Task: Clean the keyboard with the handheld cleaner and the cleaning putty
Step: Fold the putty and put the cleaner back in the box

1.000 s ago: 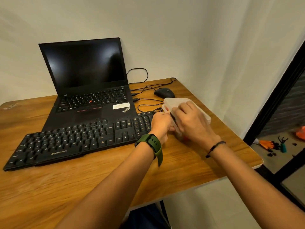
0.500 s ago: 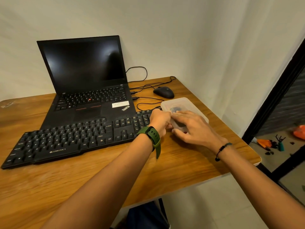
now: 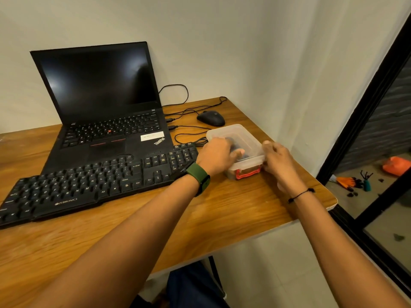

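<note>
while both hands (image 3: pixel 216 155) grip it, the container (image 3: pixel 242 138) sits beside the keyboard (image 3: pixel 93 181)

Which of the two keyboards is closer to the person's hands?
The separate black keyboard in front of the laptop; its right end lies beside the left hand.

We are seeing an open black laptop (image 3: pixel 104 112) sitting on the wooden bench (image 3: pixel 222 214), a black mouse (image 3: pixel 211 118) lying beside its cables (image 3: pixel 189 130).
</note>
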